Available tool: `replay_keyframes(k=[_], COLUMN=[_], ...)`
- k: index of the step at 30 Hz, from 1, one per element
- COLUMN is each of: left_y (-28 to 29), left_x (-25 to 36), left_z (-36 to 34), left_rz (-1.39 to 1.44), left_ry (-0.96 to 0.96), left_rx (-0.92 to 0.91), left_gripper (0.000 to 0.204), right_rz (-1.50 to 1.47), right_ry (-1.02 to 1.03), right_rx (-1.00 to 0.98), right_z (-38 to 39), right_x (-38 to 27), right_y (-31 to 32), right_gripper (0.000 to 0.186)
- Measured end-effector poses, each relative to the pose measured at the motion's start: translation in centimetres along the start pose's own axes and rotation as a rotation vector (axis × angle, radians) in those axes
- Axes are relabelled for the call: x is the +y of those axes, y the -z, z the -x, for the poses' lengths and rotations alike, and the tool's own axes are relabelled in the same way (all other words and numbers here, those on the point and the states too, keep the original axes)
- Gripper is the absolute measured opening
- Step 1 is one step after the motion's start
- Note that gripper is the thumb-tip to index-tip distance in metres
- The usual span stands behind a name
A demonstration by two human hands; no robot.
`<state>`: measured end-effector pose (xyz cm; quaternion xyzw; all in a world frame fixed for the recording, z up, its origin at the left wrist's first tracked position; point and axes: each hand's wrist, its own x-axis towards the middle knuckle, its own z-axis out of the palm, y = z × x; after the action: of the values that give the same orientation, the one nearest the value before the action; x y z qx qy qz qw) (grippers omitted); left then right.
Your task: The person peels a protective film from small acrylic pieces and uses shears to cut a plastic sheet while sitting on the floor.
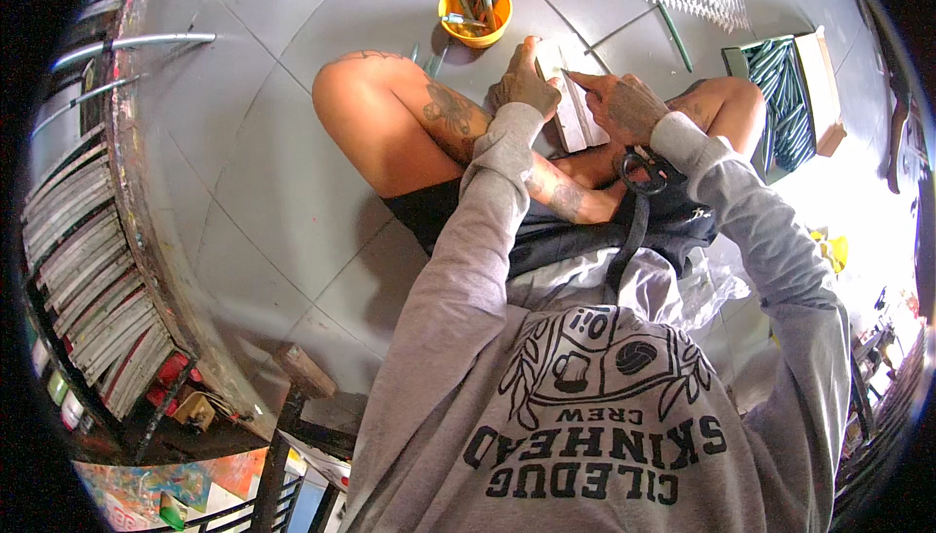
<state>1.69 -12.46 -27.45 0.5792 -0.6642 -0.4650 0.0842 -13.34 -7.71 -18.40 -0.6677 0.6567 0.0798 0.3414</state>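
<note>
An orange plastic bowl [475, 14] of green sticks sits on the grey floor [292, 192] ahead of your knees; your left hand [524, 82] grips the pale flat rectangular strip [568, 114] at its left edge. Your right hand [624, 106] pinches its right side; black-handled scissors [645, 174] rest on your lap.

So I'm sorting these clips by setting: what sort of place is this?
Probably an informal craft workshop, worked on the floor. The person sits on grey floor tiles, an orange bowl holds green sticks, and stacked flat panels line the left wall.
</note>
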Motion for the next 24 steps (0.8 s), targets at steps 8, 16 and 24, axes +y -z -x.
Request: replay_keyframes(k=[8, 16, 24], left_y=[0.2, 0.1, -1.1], left_x=[1.3, 2.4, -0.1], left_z=[1.2, 1.1, 0.1], left_rz=[-0.021, -0.073, -0.121], left_ry=[0.04, 0.097, 0.049], left_rx=[0.003, 0.024, 0.023], left_gripper=[0.071, 0.073, 0.078], right_rz=[0.07, -0.007, -0.187], right_ry=[0.04, 0.12, -0.032], right_rx=[-0.115, 0.025, 0.129], right_z=[0.4, 5.3, 6.8], right_x=[1.1, 3.3, 1.0], right_y=[-1.7, -6.7, -4.5], right_gripper=[0.046, 0.05, 0.047])
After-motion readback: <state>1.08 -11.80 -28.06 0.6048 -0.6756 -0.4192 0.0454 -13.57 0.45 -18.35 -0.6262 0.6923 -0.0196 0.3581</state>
